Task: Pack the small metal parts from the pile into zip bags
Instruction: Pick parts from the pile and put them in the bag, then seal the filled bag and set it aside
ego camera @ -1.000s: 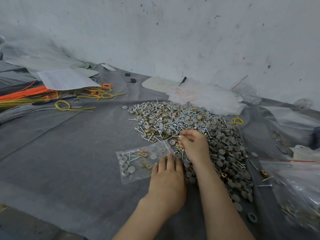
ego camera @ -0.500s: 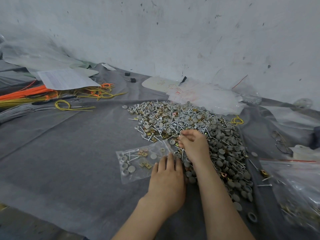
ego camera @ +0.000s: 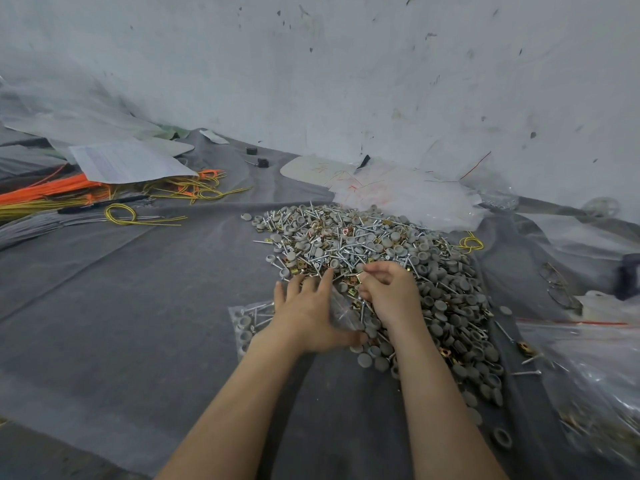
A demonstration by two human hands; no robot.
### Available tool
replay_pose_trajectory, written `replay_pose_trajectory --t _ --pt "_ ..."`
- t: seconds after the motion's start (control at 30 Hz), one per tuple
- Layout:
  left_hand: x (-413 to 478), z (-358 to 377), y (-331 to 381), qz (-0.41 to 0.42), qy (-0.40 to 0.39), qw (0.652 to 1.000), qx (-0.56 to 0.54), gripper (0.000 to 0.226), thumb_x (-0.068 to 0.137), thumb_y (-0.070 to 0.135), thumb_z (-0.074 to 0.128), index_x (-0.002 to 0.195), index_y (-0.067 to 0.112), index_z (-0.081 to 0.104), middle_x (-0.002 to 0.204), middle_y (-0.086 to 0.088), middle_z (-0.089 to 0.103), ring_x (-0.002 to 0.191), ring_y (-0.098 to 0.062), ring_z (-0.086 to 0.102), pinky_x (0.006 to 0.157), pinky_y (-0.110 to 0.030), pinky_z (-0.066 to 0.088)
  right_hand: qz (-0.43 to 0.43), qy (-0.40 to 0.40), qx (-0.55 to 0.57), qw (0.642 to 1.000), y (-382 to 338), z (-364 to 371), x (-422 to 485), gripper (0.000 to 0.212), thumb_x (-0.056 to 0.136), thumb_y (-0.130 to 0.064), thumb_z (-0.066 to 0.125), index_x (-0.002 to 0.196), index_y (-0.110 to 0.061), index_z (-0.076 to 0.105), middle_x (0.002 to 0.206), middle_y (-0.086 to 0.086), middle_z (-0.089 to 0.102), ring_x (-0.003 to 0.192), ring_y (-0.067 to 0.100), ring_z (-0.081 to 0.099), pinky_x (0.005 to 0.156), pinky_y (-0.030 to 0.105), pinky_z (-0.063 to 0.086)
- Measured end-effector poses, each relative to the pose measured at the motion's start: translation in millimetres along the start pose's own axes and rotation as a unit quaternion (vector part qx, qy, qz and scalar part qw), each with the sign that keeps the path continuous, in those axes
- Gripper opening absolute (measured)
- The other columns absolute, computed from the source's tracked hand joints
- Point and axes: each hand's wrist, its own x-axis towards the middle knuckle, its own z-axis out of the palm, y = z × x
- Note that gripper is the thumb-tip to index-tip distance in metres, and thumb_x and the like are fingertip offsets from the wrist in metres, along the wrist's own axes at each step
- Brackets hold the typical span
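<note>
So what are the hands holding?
The left hand holds nothing: its straight fingers press flat on the zip bag. The right hand curls its fingers over the pile of metal parts; whether they pinch one cannot be told.

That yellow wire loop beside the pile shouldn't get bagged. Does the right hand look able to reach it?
Probably yes: the yellow wire loop lies uncovered beside the pile, nothing standing between it and the right hand.

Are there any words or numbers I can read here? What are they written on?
No text here can be read.
Paper: printed lines, too blurred to read.
White board: red scribbles, no clear letters.
Zip bag: no print shows.
</note>
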Motion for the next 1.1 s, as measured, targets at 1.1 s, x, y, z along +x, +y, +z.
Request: replay_pose_trajectory --t 1.1 --pt "-27 -43 -22 0.085 0.011 0.946 -0.313 0.107 0.074 0.041 0.078 0.152 0.021 0.008 0.143 0.002 0.037 0.128 -0.002 0.041 0.104 -0.029 0.041 -0.128 -0.176 -0.254 0.942 -70 -14 -38 0.017 0.092 -0.022 0.058 0.077 -0.016 0.063 0.077 0.002 0.065 0.063 0.008 0.058 0.065 0.030 0.054"
